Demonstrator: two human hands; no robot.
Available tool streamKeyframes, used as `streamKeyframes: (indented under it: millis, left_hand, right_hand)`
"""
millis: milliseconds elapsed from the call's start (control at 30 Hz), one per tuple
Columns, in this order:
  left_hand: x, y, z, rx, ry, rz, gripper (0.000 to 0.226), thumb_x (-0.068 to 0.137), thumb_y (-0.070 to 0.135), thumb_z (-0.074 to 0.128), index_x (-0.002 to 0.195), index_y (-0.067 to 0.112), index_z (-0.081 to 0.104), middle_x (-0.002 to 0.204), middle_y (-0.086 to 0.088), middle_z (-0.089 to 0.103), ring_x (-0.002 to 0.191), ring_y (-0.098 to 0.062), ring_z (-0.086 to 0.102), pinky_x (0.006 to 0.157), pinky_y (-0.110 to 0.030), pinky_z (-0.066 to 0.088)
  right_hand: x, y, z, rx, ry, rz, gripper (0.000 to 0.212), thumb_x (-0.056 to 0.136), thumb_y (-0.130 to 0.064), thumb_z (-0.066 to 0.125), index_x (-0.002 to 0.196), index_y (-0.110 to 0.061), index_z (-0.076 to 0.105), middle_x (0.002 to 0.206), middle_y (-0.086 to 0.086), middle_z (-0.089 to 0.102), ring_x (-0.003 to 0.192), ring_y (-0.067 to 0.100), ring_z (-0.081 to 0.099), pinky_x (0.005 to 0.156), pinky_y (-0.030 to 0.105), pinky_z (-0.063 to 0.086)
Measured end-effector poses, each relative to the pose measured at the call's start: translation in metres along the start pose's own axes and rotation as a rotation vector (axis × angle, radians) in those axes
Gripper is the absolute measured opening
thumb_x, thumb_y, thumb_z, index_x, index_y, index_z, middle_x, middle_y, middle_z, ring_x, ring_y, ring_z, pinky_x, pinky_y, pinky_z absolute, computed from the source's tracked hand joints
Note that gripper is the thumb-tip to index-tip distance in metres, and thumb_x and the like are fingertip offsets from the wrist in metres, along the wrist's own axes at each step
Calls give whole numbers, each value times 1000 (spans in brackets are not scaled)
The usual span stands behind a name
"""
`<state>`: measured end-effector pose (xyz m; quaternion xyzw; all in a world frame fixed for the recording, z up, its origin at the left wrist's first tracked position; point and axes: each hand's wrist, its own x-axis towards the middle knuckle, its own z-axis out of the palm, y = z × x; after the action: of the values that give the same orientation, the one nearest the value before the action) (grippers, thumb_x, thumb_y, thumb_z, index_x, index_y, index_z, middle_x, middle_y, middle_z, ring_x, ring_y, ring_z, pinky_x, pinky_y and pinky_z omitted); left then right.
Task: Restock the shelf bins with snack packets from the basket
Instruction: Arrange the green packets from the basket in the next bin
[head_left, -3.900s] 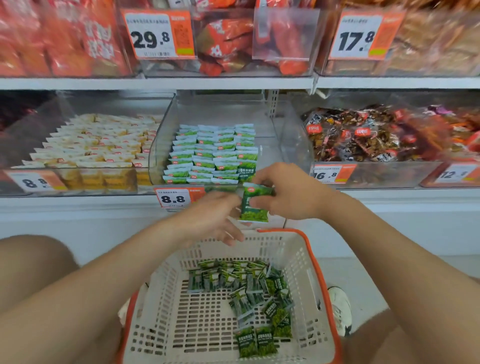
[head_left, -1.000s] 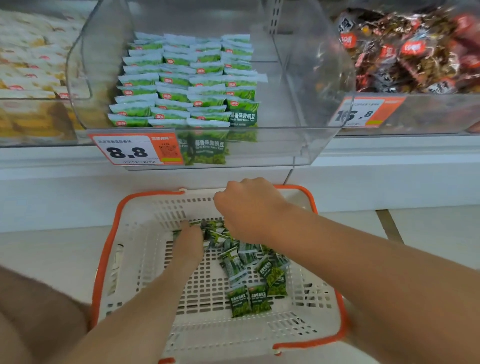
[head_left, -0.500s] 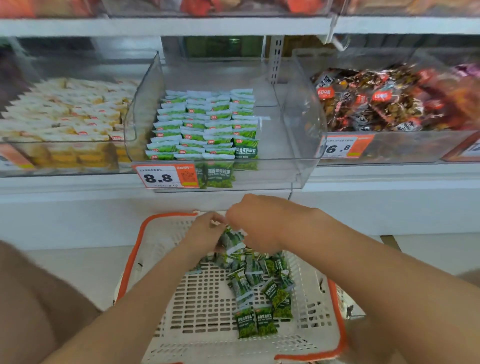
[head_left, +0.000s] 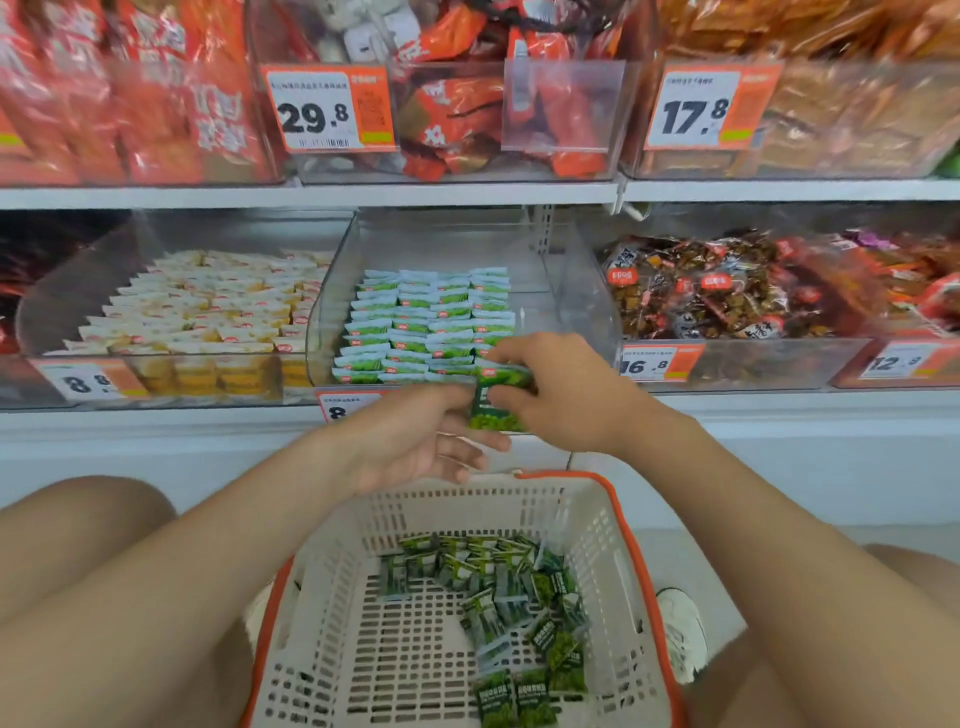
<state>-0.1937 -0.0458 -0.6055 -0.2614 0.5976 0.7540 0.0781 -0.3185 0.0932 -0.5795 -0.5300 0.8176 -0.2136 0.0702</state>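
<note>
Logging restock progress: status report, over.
Right hand grips green packets before middle bin. Left hand open alongside. Loose packets lie in basket. Bin mouth unobstructed.

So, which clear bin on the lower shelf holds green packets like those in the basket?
The middle bin, with rows of green-and-white packets. The bin to its left holds pale yellow packets; the one to its right, brown ones.

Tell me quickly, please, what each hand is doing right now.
Left hand: open, fingers relaxed.
Right hand: holding green snack packets.
</note>
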Motion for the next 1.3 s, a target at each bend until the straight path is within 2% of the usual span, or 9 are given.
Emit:
streamKeyframes:
  millis: [100,200,333,533,667,767,933,1100,1300]
  left_hand:
    - [-7,16,-2,144,-12,167,25,105,22,59,126,10,65,110,-7,76,74,-20,65,54,-29,51]
    - [-5,17,-2,395,108,371,14,101,17,67,113,18,74,74,13,66,63,-8,56,51,-23,42]
    - [5,16,-1,381,230,436,21,96,21,73,117,20,76,98,6,78,63,6,60,53,-11,42]
    - [9,19,4,369,214,440,20,100,15,69,119,17,74,99,8,77,67,14,63,56,-3,42]
    - [18,22,-3,470,415,553,15,91,22,80,97,33,71,92,9,73,67,13,60,67,-12,47]
    - [28,22,-21,678,600,593,13,91,20,78,100,27,72,90,8,69,65,2,58,75,-29,49]
    - [41,18,-37,1165,673,500,16,91,26,70,103,35,65,112,-1,65,112,-28,59,99,-46,48]
    - [44,19,-38,1209,615,522,21,94,21,64,113,25,70,115,-3,64,113,-26,59,100,-43,49]
    - [45,22,-41,1199,568,476,22,94,22,64,116,23,70,113,0,71,112,-23,64,97,-44,54]
  right_hand:
    - [4,-2,-11,158,146,140,37,94,-33,75,128,-23,66,113,-1,66,96,16,62,71,22,35]
    - [10,1,-15,371,170,230,35,82,-37,87,112,-29,70,100,-6,67,84,4,61,67,20,43]
    - [17,13,-24,649,156,392,42,68,-30,96,104,-24,76,109,2,73,104,13,68,80,29,55]
    - [32,25,-24,691,56,436,53,68,-29,97,113,-12,74,112,12,74,91,19,76,73,30,62]
    - [39,26,-30,473,161,296,20,86,-23,84,102,-14,77,95,9,76,79,22,74,76,39,63]
    - [51,35,-33,113,312,244,26,90,-32,79,112,-19,75,100,5,70,90,21,67,81,27,47]
    - [74,49,-13,-34,-65,344,54,88,-35,82,133,-11,64,132,17,62,113,33,63,85,29,45]
    - [90,48,17,-123,-208,333,60,86,-29,82,129,8,63,132,29,62,120,44,60,99,48,53]
    - [108,55,22,9,-143,405,23,74,-19,90,79,-4,74,70,1,72,59,19,72,72,30,61]
